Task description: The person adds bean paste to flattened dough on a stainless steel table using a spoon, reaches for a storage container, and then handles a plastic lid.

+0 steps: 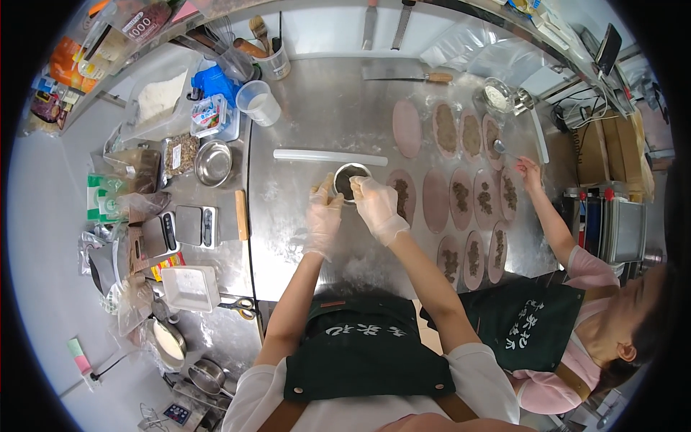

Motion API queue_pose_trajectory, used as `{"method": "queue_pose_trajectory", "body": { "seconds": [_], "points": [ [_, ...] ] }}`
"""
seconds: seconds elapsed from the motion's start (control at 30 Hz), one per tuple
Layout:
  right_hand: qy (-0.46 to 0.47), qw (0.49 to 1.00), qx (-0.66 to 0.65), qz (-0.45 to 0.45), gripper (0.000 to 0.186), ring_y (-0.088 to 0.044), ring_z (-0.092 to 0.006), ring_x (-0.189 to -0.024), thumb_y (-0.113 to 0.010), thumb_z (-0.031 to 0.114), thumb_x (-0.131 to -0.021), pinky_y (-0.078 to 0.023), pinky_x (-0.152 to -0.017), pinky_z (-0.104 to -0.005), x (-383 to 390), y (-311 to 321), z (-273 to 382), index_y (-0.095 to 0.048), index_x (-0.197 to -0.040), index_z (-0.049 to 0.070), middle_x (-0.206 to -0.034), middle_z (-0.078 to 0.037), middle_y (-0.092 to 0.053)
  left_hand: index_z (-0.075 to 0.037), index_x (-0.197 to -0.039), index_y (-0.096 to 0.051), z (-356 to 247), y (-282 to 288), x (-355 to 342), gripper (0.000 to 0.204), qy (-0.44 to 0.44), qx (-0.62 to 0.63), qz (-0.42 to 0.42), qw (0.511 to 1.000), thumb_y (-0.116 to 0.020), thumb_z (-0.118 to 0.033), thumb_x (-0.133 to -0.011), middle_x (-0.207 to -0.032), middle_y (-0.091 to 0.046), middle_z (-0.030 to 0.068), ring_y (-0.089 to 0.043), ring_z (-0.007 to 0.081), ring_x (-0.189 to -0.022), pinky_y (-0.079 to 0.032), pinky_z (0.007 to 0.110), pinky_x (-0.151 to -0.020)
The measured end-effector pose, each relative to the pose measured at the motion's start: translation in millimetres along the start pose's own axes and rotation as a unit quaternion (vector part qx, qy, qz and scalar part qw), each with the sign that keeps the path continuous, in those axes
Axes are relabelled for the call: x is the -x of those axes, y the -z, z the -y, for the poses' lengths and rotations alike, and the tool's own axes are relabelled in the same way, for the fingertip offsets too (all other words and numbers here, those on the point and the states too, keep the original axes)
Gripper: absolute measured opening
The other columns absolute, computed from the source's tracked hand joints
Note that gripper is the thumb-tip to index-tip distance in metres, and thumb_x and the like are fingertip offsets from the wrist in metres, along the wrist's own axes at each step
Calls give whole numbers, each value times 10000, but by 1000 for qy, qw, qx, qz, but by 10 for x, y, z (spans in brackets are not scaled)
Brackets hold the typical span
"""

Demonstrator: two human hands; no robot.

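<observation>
My gloved left hand [322, 216] is closed around the left side of a small round bowl [350, 175] with dark contents. My gloved right hand [376, 204] has its fingers bunched in the bowl's right side; what they hold is hidden. Just above the bowl lies a long white rod [329, 156]. Several pink dough ovals [435, 199] lie to the right in rows, some topped with brownish filling [460, 193], others plain. The nearest one [405, 210] sits beside my right hand.
A co-worker's hand [531, 173] holds a spoon [503, 149] over a dough oval. At left are a steel bowl [212, 163], scales [192, 226], a wooden rolling pin [241, 214], scissors [243, 307] and a white tub [189, 288]. A knife [436, 77] lies at the back.
</observation>
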State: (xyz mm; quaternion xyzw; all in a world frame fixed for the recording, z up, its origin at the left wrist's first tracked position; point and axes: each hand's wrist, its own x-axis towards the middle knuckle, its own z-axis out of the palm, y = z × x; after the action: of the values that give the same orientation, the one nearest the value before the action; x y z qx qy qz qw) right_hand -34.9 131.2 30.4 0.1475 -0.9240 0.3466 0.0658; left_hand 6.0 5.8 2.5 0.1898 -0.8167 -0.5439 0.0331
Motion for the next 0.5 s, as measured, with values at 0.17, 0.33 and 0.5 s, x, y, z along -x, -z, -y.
{"method": "queue_pose_trajectory", "body": {
  "seconds": [0.17, 0.33, 0.5],
  "points": [
    [-109, 988, -91, -53, 157, -641, -350, -700, -618, 203, -855, -525, -636, -416, 32, -154, -104, -686, -883, 64, -776, -174, -654, -64, -1305, -526, 7, -41, -15, 505, -11, 14, -7, 1000, -603, 32, -815, -1134, -516, 96, -564, 113, -720, -485, 250, -732],
    [-187, 949, -245, -67, 169, -641, -219, -621, -610, 175, -884, -504, -584, -324, 98, -58, -66, -687, -937, 34, -728, -125, -668, -72, -1278, -554, 50, -49, -45, 484, -2, 30, -18, 999, -633, -10, -805, -1101, -542, 90, -539, 122, -713, -492, 266, -700],
    [-234, 899, -362, -80, 193, -578, -71, -640, -578, 143, -915, -468, -598, -227, 174, 74, -117, -676, -975, -13, -712, -46, -650, -63, -1265, -559, 84, -78, -56, 474, -11, 42, -13, 999, -629, 0, -800, -1096, -537, 85, -531, 117, -714, -489, 264, -702]
  ]
}}
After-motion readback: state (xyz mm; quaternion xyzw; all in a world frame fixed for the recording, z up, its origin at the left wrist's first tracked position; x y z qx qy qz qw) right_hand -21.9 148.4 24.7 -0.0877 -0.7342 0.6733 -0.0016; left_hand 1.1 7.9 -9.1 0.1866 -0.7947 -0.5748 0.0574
